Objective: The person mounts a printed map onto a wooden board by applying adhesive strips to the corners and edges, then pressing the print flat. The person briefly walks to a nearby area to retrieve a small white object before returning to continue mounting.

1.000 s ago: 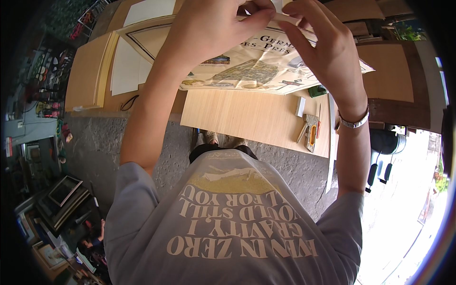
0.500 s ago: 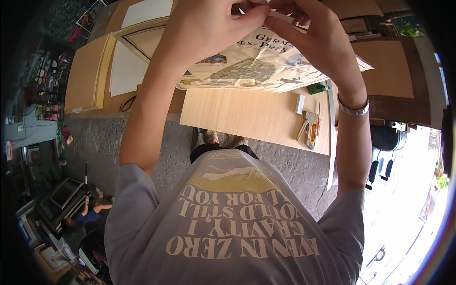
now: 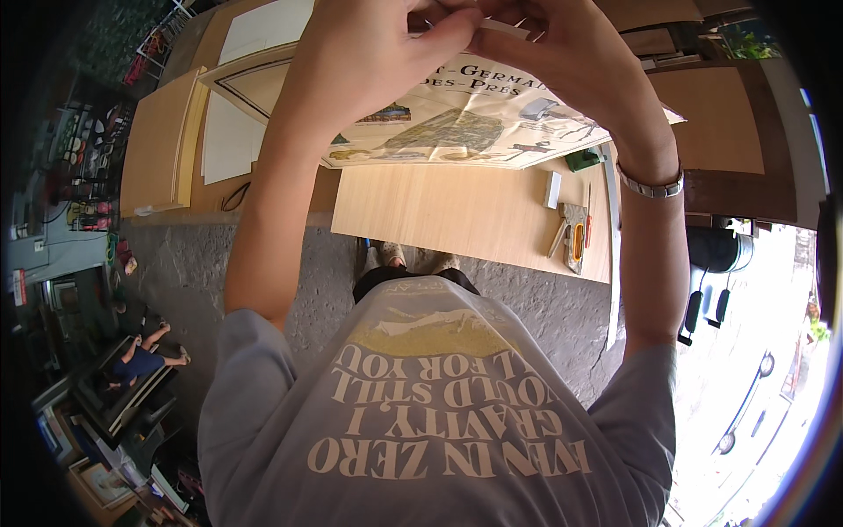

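Observation:
Raised at the upper edge, my left hand [image 3: 430,39] and my right hand [image 3: 562,44] meet with fingertips nearly together, both closed in a pinch. A thin white strip [image 3: 509,30] shows between them; its kind is unclear, and the fingers hide part of it. Below and behind the hands stands a creased cream illustrated print [image 3: 457,132] with dark lettering and drawings, tilted over the wooden board. My forearms cover parts of the print on both sides. A metal band circles my right wrist.
On the pale wooden board [image 3: 439,206] lie a staple gun [image 3: 573,241], a small white block [image 3: 552,190] and a green object [image 3: 587,160]. A long metal ruler [image 3: 614,290] runs along its right edge. Wooden panels [image 3: 158,145] lie left. Another person [image 3: 140,362] is at the lower left.
My hands have shifted slightly left, and more of the white strip shows between them. The print has moved slightly left too. The other person at lower left has changed posture.

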The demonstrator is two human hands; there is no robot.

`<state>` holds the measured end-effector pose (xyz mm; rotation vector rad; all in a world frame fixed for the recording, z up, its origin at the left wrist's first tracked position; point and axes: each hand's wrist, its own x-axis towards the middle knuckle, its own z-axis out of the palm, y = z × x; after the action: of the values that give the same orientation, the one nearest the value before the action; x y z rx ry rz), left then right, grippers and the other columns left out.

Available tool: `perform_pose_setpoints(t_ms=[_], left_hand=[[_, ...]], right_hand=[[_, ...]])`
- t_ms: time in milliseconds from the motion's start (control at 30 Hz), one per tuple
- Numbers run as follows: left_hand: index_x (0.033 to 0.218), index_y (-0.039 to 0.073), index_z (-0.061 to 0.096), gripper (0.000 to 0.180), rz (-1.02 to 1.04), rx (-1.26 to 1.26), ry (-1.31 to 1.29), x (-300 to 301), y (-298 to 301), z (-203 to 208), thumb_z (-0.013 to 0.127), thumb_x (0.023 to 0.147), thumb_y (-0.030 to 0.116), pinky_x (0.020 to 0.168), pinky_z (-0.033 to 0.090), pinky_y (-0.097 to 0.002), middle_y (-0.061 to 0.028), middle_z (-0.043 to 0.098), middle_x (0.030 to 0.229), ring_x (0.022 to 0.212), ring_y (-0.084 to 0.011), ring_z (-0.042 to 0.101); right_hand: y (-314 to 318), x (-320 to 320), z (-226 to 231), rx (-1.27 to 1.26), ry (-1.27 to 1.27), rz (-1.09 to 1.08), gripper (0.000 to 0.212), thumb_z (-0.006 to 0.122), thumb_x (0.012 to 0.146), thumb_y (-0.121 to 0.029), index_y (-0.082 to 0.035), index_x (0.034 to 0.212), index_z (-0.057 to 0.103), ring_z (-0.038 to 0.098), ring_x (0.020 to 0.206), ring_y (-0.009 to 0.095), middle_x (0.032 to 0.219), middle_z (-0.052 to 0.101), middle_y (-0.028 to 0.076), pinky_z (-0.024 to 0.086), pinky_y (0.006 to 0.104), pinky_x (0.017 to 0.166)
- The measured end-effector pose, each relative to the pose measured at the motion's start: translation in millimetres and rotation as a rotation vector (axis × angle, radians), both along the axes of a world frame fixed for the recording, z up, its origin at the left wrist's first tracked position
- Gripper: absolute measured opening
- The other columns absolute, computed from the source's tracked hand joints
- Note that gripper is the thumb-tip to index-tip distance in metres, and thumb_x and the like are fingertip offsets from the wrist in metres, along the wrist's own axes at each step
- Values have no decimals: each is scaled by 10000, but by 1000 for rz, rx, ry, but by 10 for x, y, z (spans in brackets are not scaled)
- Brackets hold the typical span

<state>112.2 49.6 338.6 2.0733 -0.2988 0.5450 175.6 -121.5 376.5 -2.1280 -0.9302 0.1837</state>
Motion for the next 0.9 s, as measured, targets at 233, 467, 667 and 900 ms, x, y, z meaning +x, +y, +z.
perform_pose_setpoints(t_ms=[233,467,667,900], left_hand=[[931,-80,697,140,-2,43,21,100,45,-34,726,902,54,683,563,-298,-148,728,797,722,-168,708],[937,-71,694,137,-54,66,22,67,-10,99,729,901,56,654,532,-312,-155,726,800,721,-180,701],[938,-76,686,151,5,123,195,-5,-80,299,735,906,63,641,523,-305,-153,725,794,711,-172,689],[952,-77,692,156,85,85,369,24,-156,419,734,909,67,657,526,-307,-144,730,810,712,-163,680]], right_hand=[[-275,191,-47,10,185,28,224,765,929,-126,12,1075,668,621,851,89,886,666,1,495,228,741],[-374,177,-56,61,94,-10,174,749,950,-139,9,1025,696,604,802,58,855,677,2,490,218,717],[-265,70,-16,-62,-11,-236,193,762,940,-212,-24,966,724,607,727,44,782,692,-6,480,223,649],[-248,52,18,-200,-100,-283,255,755,932,-328,-83,1002,737,645,721,89,789,709,20,492,261,670]])
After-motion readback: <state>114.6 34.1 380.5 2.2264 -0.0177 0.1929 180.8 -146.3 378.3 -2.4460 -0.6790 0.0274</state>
